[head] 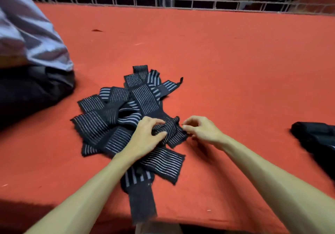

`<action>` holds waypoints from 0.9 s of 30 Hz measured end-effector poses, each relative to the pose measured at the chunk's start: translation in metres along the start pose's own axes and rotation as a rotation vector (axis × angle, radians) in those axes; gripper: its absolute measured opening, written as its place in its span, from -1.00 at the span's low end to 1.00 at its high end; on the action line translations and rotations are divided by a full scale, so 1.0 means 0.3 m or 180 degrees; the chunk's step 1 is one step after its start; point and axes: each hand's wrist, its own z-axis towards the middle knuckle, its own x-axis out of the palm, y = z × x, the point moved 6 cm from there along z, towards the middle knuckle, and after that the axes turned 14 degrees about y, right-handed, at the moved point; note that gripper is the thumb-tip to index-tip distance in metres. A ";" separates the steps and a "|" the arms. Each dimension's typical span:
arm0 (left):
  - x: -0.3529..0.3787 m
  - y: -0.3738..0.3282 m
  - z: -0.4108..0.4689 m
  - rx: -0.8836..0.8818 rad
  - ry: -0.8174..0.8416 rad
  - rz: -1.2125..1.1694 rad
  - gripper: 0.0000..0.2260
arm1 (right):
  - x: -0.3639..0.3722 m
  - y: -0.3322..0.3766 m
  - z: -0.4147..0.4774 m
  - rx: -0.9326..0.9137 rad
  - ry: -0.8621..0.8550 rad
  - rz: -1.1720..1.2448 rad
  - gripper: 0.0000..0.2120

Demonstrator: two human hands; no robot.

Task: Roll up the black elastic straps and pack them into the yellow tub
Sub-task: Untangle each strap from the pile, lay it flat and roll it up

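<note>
I see the pile of black elastic straps [116, 110] in the centre of the frame, lying on the red-covered bench [217, 61] — grey and white stripes, the bands crossing one another at all angles. One long strap [143, 203] runs toward the bottom of the frame and hangs over the near edge of the bench. Both hands are at the right side of the pile, on a single partly rolled strap [171, 127]. The left hand [146, 136] is curled over the roll, fingers on top and thumb pressed against its near side. The right hand [201, 130] has its fingers bent, the fingertips pinching the roll's right end. The loose tail of that strap lies flat just below the roll. Upper left of the frame: another person's pale sleeve [27, 34] above dark cloth, blurred. At the right edge, well apart from the pile, a dark bundle [315, 137] — too smeared to tell what. A metal railing [181, 2] lines the far side of the bench.
</note>
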 end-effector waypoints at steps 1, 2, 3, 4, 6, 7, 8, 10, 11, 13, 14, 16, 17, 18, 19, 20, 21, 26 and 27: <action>0.016 0.017 -0.001 -0.0045 0.0141 0.0068 -0.65 | 0.030 0.017 0.016 -0.0018 0.0088 -0.0090 -0.91; 0.024 0.033 0.000 -0.0091 0.0172 0.0121 -0.63 | 0.059 0.036 0.029 -0.0016 0.0180 -0.0150 -0.86; 0.026 0.043 -0.001 -0.0115 0.0097 0.0145 -0.65 | 0.081 0.048 0.041 -0.0041 0.0221 -0.0161 -0.86; 0.019 0.051 -0.003 -0.0121 -0.0039 0.0134 -0.68 | 0.097 0.061 0.049 -0.0062 0.0213 -0.0187 -0.89; 0.005 0.045 -0.005 -0.0117 -0.0213 0.0068 -0.75 | 0.097 0.077 0.053 -0.0084 0.0103 -0.0180 -0.78; 0.000 0.042 -0.006 -0.0107 -0.0241 0.0012 -0.76 | 0.092 0.078 0.051 -0.0069 0.0085 -0.0009 -0.75; -0.006 0.034 -0.010 -0.0095 -0.0266 -0.0046 -0.77 | 0.084 0.084 0.039 -0.0061 0.0095 0.0260 -0.76; -0.019 0.003 -0.021 -0.0043 -0.0313 -0.0141 -0.79 | 0.059 0.093 0.009 -0.0112 0.0105 0.0764 -0.80; -0.023 -0.025 -0.028 0.0010 -0.0329 -0.0166 -0.81 | 0.041 0.099 -0.014 -0.0156 0.0095 0.0890 -0.82; -0.024 -0.085 -0.036 0.0152 -0.0350 -0.0211 -0.86 | 0.004 0.105 -0.057 -0.0261 0.0076 0.1056 -0.85; -0.016 -0.115 -0.037 0.0196 -0.0324 -0.0249 -0.88 | -0.014 0.101 -0.078 -0.0276 0.0069 0.1194 -0.87; 0.013 -0.184 -0.042 0.0285 -0.0236 -0.0351 -0.89 | -0.054 0.085 -0.131 -0.0241 0.0035 0.1416 -0.90; 0.041 -0.237 -0.047 0.0350 -0.0158 -0.0372 -0.89 | -0.085 0.071 -0.177 -0.0208 -0.0020 0.1428 -0.91; 0.062 -0.259 -0.044 0.0396 -0.0087 -0.0372 -0.89 | -0.100 0.059 -0.195 -0.0173 -0.0046 0.1441 -0.91; 0.093 -0.299 -0.042 0.0432 0.0017 -0.0386 -0.89 | -0.127 0.040 -0.233 -0.0133 -0.0107 0.1432 -0.91; 0.118 -0.326 -0.040 0.0443 0.0112 -0.0420 -0.89 | -0.148 0.027 -0.262 -0.0105 -0.0175 0.1412 -0.91; 0.148 -0.361 -0.039 0.0455 0.0212 -0.0448 -0.89 | -0.176 0.009 -0.302 -0.0068 -0.0288 0.1369 -0.90; 0.246 -0.505 -0.068 0.0839 0.0260 -0.0868 -0.83 | -0.280 -0.086 -0.445 0.0071 -0.0894 0.1451 -0.79; 0.263 -0.535 -0.078 0.0953 0.0287 -0.0896 -0.84 | -0.293 -0.104 -0.468 0.0112 -0.0948 0.1487 -0.75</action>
